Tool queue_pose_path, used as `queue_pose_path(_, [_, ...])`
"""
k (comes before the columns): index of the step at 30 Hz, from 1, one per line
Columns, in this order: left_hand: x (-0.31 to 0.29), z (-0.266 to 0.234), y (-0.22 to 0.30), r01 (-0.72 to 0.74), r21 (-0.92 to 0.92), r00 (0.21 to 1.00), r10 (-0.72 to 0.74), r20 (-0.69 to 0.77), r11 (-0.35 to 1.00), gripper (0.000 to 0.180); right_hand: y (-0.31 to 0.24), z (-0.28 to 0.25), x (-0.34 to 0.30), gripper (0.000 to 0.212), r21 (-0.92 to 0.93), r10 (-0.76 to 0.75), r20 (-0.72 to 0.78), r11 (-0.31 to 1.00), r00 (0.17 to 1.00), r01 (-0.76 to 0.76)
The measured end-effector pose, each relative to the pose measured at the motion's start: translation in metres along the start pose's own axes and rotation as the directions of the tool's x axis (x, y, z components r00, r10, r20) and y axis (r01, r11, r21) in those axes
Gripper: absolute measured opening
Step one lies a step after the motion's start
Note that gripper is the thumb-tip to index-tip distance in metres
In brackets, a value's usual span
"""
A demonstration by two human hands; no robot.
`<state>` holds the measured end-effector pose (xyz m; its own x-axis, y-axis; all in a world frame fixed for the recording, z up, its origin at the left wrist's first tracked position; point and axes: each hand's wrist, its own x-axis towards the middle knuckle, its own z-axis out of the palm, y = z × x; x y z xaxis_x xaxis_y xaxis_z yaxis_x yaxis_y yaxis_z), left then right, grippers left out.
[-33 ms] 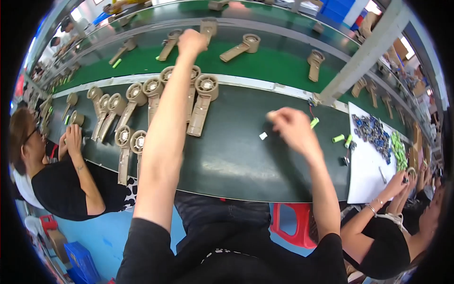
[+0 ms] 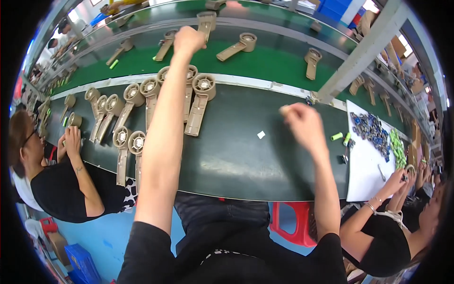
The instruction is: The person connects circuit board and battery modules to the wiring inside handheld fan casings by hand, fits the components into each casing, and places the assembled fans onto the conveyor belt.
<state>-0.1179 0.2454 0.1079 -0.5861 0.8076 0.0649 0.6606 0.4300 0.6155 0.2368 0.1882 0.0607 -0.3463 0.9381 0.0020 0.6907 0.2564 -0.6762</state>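
My left hand [image 2: 189,40] reaches far over the table to the green belt. Its fingers are closed at the handle of a beige handheld-fan housing [image 2: 206,22]; the grip is partly hidden. My right hand [image 2: 305,125] hangs above the right part of the dark table, smeared by motion. Its thumb and fingers are drawn together, and a small pale bit shows at their tips, too blurred to name. A small white square [image 2: 261,135] lies on the table left of it. Several more fan housings [image 2: 202,92] with round grilles stand around my left forearm.
Green cylindrical battery cells [image 2: 336,137] lie by a white board [image 2: 366,182] heaped with small blue-black parts [image 2: 371,132] and green cells. A grey post [image 2: 359,57] rises at the right. Co-workers sit on both sides. Further housings [image 2: 239,46] lie on the belt.
My right hand has moved a little to the right, away from the white square. The housing at my left hand has shifted slightly farther away. The whole view has shifted a little.
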Motion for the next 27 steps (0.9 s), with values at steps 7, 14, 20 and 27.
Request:
queue_pose_path(7, [-0.196, 0.024, 0.032, -0.187, -0.27, 0.978, 0.206, 0.041, 0.944, 0.027, 0.102, -0.034, 0.035, 0.041, -0.339, -0.051, -0.485, 0.931, 0.873, -0.134])
queue_pose_path(14, [-0.303, 0.074, -0.003, -0.142, -0.316, 0.975, 0.188, 0.12, 0.938, 0.022, 0.104, -0.017, 0.038, 0.033, -0.329, -0.315, -0.389, 0.925, 0.866, 0.189])
queue_pose_path(20, [-0.296, 0.043, -0.014, -0.479, -0.187, 0.875, 0.45, -0.176, 0.858, 0.023, 0.024, -0.041, -0.036, 0.022, 0.23, -0.138, -0.095, 0.961, 0.986, 0.156])
queue_pose_path(27, [-0.285, 0.019, 0.011, -0.434, -0.791, 0.798, 0.592, -0.115, 0.431, 0.045, -0.051, -0.024, -0.065, 0.023, 0.376, -0.627, 0.015, 0.725, 0.779, 0.576])
